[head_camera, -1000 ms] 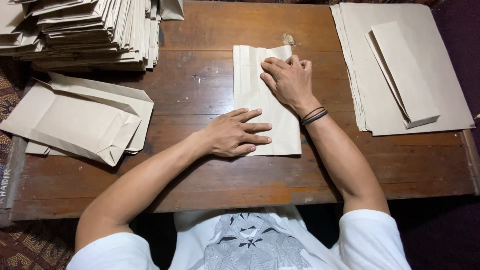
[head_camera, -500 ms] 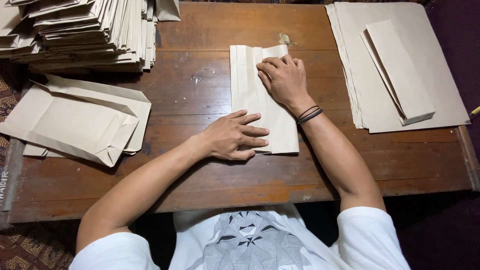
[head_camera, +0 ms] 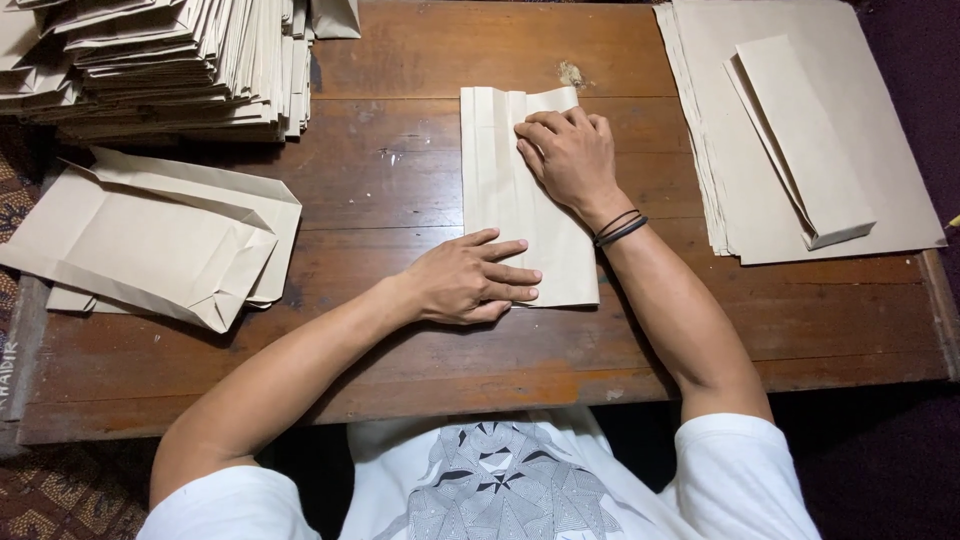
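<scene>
A folded beige paper sheet (head_camera: 510,190) lies lengthwise in the middle of the wooden table (head_camera: 400,60). My left hand (head_camera: 470,280) lies flat on its near left corner, fingers spread and pressing down. My right hand (head_camera: 565,155) presses on the upper right part of the same sheet, fingers curled over a fold. Dark bands circle my right wrist. Neither hand grips anything.
A tall pile of folded paper bags (head_camera: 150,60) fills the far left corner. Several partly folded sheets (head_camera: 150,240) lie at the left edge. On the right sits a stack of flat sheets (head_camera: 720,130) with one folded strip (head_camera: 805,140) on top.
My right hand has slid slightly along the fold. The left hand and the sheet stay in place; the view has shifted a little.
</scene>
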